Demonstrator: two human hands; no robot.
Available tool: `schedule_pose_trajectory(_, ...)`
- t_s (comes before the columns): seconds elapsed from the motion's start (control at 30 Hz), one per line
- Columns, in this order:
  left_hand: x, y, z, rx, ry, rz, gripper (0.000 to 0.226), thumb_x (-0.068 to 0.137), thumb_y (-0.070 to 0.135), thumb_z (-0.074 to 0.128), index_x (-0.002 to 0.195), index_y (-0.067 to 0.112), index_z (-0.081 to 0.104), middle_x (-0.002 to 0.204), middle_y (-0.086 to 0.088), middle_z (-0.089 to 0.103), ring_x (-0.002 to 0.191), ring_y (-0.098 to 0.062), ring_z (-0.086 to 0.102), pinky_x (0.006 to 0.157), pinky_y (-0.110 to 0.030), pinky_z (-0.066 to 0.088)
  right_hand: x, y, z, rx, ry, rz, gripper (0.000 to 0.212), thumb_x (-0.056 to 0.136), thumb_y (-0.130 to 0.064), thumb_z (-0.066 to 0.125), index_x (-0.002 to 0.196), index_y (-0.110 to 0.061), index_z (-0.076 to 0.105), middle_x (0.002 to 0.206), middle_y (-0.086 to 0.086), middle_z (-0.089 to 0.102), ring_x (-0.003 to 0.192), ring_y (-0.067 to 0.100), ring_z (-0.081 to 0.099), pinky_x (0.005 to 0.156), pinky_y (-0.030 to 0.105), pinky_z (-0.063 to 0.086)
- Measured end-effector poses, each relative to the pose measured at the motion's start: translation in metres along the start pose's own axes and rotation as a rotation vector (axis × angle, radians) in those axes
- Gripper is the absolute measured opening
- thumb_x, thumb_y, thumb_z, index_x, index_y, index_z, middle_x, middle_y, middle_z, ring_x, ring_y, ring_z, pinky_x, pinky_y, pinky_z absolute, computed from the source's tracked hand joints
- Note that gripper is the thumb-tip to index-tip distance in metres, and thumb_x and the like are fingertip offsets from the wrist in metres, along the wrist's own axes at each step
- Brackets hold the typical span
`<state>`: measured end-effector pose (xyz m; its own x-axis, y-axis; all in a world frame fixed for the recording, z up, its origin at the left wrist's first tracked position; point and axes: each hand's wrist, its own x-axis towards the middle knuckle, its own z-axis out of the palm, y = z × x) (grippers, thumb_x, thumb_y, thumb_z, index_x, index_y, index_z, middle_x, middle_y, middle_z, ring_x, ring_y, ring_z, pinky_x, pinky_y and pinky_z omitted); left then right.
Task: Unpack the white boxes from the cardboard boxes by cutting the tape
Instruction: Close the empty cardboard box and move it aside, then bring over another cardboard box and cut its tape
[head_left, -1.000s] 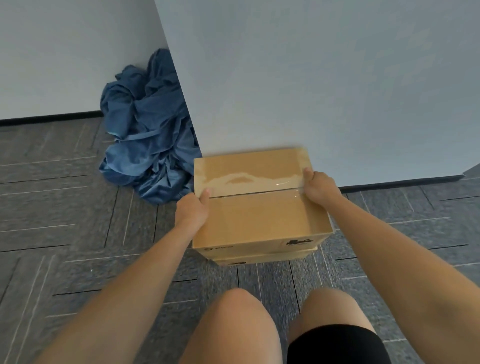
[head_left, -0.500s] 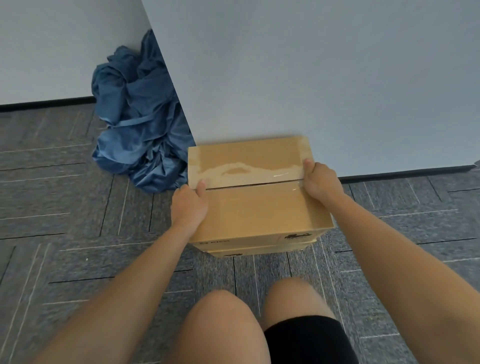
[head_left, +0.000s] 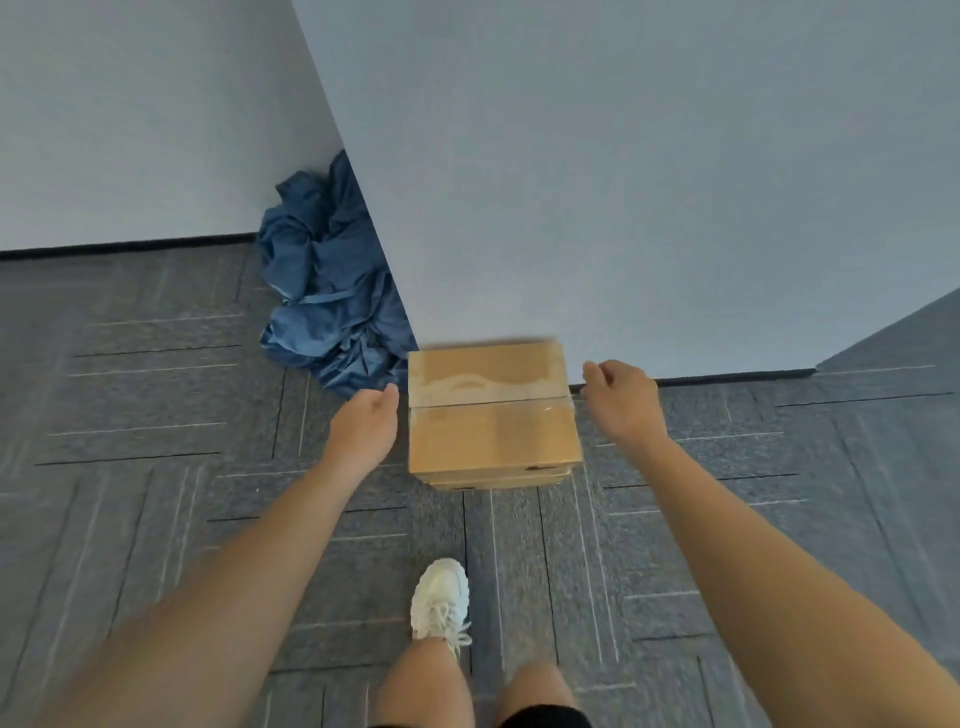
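Note:
A brown cardboard box with clear tape along its top seam sits on a second cardboard box, of which only the front edge shows. The stack stands on the carpet against the wall. My left hand hovers just left of the top box, fingers relaxed, holding nothing. My right hand is just right of the box, apart from it, fingers loosely curled and empty. No white boxes or cutting tool are visible.
A crumpled blue cloth lies in the corner left of the boxes. A grey wall rises behind the stack. My white shoe stands on the grey carpet in front of the boxes.
Both hands have let go of the top box's sides and drawn slightly outward. The view has risen and pulled back, so the boxes look smaller and a shoe shows.

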<state>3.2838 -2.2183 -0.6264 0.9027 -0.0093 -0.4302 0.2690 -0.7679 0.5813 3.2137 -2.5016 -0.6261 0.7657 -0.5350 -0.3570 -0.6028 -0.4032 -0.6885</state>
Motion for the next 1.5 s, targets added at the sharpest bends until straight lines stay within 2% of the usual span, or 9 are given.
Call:
schedule_pose_trajectory(0.2, -0.144, 0.034, -0.119, -0.055, 0.015, -0.032, 0.038, 0.104, 0.042, 0.038, 0.075, 0.021, 0.049, 0.081, 0.001, 0.053, 0.069, -0.015, 0.049, 0.065, -0.033, 0.036, -0.131, -0.109, -0.094, 0.229, -0.150, 0.017, 0.027, 0.097, -0.023, 0.050, 0.087, -0.007, 0.070, 0.073, 0.003, 0.069, 0.064, 0.017, 0.062, 0.060, 0.025, 0.049)
schedule_pose_trajectory(0.33, -0.226, 0.036, -0.197, -0.085, -0.021, -0.018, 0.035, 0.103, 0.046, 0.042, 0.102, 0.020, 0.066, 0.097, 0.008, 0.071, 0.092, -0.012, 0.067, 0.094, -0.045, 0.053, -0.214, -0.179, -0.127, 0.176, -0.232, -0.125, 0.025, 0.097, -0.024, 0.050, 0.087, -0.011, 0.070, 0.074, 0.001, 0.068, 0.060, 0.014, 0.058, 0.055, 0.024, 0.044)
schedule_pose_trajectory(0.5, -0.320, 0.016, -0.266, -0.148, -0.049, 0.059, 0.028, 0.104, 0.039, 0.046, 0.104, 0.022, 0.068, 0.094, 0.005, 0.074, 0.087, -0.010, 0.071, 0.091, -0.039, 0.057, -0.312, -0.250, -0.129, -0.055, -0.351, -0.417, 0.042, 0.098, -0.033, 0.047, 0.090, 0.002, 0.070, 0.085, 0.017, 0.071, 0.072, 0.027, 0.063, 0.068, 0.033, 0.048)
schedule_pose_trajectory(0.63, -0.389, -0.030, -0.315, -0.247, 0.022, 0.080, 0.023, 0.102, 0.036, 0.051, 0.106, 0.022, 0.069, 0.095, 0.006, 0.075, 0.085, -0.004, 0.072, 0.088, -0.032, 0.058, -0.392, -0.306, -0.108, -0.120, -0.369, -0.587, 0.043, 0.099, -0.034, 0.049, 0.076, -0.001, 0.064, 0.076, 0.013, 0.069, 0.062, 0.017, 0.056, 0.064, 0.030, 0.044)
schedule_pose_trajectory(0.83, -0.497, -0.153, -0.391, -0.391, 0.211, 0.052, 0.021, 0.101, 0.032, 0.054, 0.100, 0.019, 0.070, 0.088, 0.001, 0.074, 0.078, -0.009, 0.072, 0.072, -0.021, 0.056, -0.540, -0.365, -0.034, -0.183, -0.453, -0.767, 0.040, 0.097, -0.036, 0.056, 0.066, -0.012, 0.050, 0.058, 0.005, 0.044, 0.051, 0.014, 0.038, 0.052, 0.022, 0.036)
schedule_pose_trajectory(1.07, -0.635, -0.341, -0.475, -0.542, 0.592, -0.109, 0.025, 0.097, 0.036, 0.062, 0.084, 0.014, 0.062, 0.062, -0.001, 0.061, 0.049, -0.008, 0.054, 0.059, -0.030, 0.046, -0.747, -0.417, 0.107, -0.243, -0.632, -0.992, 0.033, 0.093, -0.039, 0.062, 0.069, -0.017, 0.052, 0.064, -0.006, 0.052, 0.058, 0.010, 0.047, 0.060, 0.028, 0.038)
schedule_pose_trajectory(1.23, -0.755, -0.462, -0.511, -0.642, 0.986, -0.250, 0.044, 0.097, 0.031, 0.063, 0.058, 0.012, 0.050, 0.053, -0.001, 0.041, 0.047, -0.010, 0.034, 0.052, -0.031, 0.031, -0.920, -0.440, 0.221, -0.185, -0.953, -1.086, 0.035, 0.091, -0.034, 0.066, 0.062, -0.020, 0.053, 0.056, -0.006, 0.049, 0.049, 0.007, 0.043, 0.058, 0.025, 0.037)
schedule_pose_trajectory(1.4, -0.886, -0.575, -0.510, -0.782, 1.256, -0.411, 0.048, 0.096, 0.029, 0.066, 0.056, 0.014, 0.043, 0.055, -0.005, 0.039, 0.053, -0.014, 0.035, 0.053, -0.030, 0.030, -1.088, -0.422, 0.339, -0.286, -1.319, -1.182, 0.036, 0.090, -0.036, 0.067, 0.071, -0.006, 0.063, 0.057, -0.001, 0.047, 0.053, 0.011, 0.042, 0.061, 0.030, 0.036)
schedule_pose_trajectory(1.5, -0.962, -0.641, -0.508, -0.816, 1.400, -0.548, 0.049, 0.093, 0.031, 0.068, 0.054, 0.015, 0.045, 0.052, -0.003, 0.043, 0.049, -0.011, 0.037, 0.048, -0.025, 0.032, -1.192, -0.411, 0.402, -0.340, -1.503, -1.199, 0.031, 0.089, -0.035, 0.068, 0.071, -0.011, 0.064, 0.059, -0.001, 0.048, 0.054, 0.013, 0.042, 0.061, 0.030, 0.036)
